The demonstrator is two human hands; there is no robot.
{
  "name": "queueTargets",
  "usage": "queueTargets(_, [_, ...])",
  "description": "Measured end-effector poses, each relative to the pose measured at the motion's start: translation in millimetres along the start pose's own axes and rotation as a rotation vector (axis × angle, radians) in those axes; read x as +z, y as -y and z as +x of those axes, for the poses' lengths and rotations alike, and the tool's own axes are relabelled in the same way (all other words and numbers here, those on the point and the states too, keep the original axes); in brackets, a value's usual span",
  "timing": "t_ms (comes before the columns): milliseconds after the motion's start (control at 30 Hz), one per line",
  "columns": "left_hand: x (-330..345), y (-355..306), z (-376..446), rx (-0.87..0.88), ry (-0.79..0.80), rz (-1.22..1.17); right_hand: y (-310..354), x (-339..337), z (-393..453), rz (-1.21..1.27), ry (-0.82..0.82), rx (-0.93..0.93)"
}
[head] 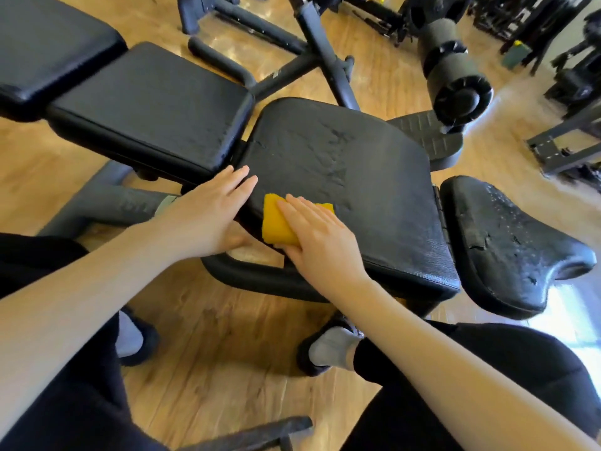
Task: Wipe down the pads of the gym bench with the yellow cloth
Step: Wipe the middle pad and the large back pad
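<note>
the right hand (320,236) lies flat, fingers together and stretched out, pressing the folded yellow cloth (276,222) onto the near left edge of the middle pad (351,177) of the gym bench, at the centre of the frame. its grip is not curled round the cloth; the palm and fingers cover the cloth's right part and the thumb is hidden beneath. the cloth hangs slightly over the pad's edge. the left hand (208,213) rests just beside the cloth on the left, fingers spread a little on the pad's corner, thumb tucked under the edge, clamped lightly on the pad itself. the two hands are near each other but apart.

the middle pad is black with a creased, worn surface. to its left, in the upper left of the frame, lies the back pad (153,105), and a further pad (48,43) beyond it in the corner. at the right edge sits the seat pad (507,242), cracked and flecked with droplets. a black curved handle bar (260,275) runs under the hands. foam rollers (455,70) stand in the upper right. the wooden floor (211,336) fills the lower centre, with two grey-socked feet in dark slippers (328,349) on it.
</note>
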State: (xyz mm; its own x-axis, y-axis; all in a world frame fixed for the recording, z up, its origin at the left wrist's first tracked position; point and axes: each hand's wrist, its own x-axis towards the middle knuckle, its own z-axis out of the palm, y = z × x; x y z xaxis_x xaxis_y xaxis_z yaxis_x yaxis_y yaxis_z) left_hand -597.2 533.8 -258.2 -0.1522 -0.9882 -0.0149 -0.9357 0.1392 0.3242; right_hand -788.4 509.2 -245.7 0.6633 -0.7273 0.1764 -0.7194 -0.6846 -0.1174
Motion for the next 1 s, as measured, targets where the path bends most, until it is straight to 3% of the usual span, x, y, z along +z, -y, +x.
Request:
queueTargets(133, [2, 0, 0, -0.031, 0.007, 0.005, -26, -10, -38, -0.076, -0.080, 0.016])
queueTargets(333, [4, -1, 3, -0.141, -0.157, 0.028, -6, 3, -22, -0.077, -0.123, 0.054])
queueTargets(533, [1, 13, -1, -0.241, -0.130, 0.147, 44, 24, 45, -0.037, -0.035, 0.032])
queueTargets(667, [3, 18, -2, -0.259, -0.108, 0.220, 30, 18, 35, 0.024, 0.039, 0.003])
queueTargets(867, [2, 9, 9, -0.276, -0.117, 0.175, -14, -3, -17, -0.072, -0.089, 0.027])
queueTargets(1000, [0, 9, 12, -0.271, -0.067, 0.169, -5, 1, -16, -0.106, -0.126, 0.055])
